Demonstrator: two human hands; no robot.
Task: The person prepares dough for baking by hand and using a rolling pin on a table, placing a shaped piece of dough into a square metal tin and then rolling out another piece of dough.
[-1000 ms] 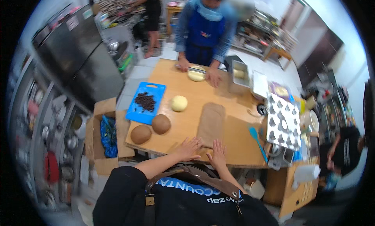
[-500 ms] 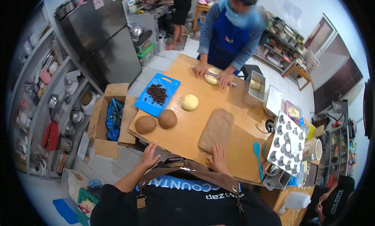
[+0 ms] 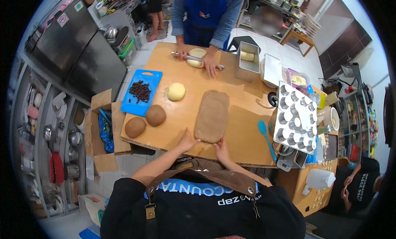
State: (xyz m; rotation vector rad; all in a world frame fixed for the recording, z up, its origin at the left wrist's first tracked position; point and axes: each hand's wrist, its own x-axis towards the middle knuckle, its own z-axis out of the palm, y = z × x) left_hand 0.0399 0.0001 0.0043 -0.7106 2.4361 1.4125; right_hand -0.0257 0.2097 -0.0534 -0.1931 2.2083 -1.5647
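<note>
A flattened, roughly rectangular sheet of brown dough (image 3: 212, 115) lies lengthwise in front of me. At its near left corner is my left hand (image 3: 187, 142), thumb stretched to the near edge and fingers apart from it. My right hand (image 3: 222, 151) touches the near right corner, its thumb also at the edge and its fingers extended. Two brown dough balls (image 3: 156, 115) sit to the left, with a pale yellow dough ball (image 3: 176, 91) beyond them. Across the table, a co-worker's hands hold a metal rolling pin (image 3: 198, 60) over pale dough (image 3: 195, 62).
A blue cutting board (image 3: 131, 102) bears dark chocolate pieces (image 3: 139, 91). At right are a blue spatula (image 3: 268, 140), a muffin tray (image 3: 307, 127) and a metal loaf pan (image 3: 248, 72) with a dough roll inside. An open cardboard box (image 3: 95, 133) stands left of the wooden table (image 3: 243, 146).
My left hand has moved right from the table edge to the dough sheet. My right hand has shifted from on top of the dough to its near right corner. The view has tilted down.
</note>
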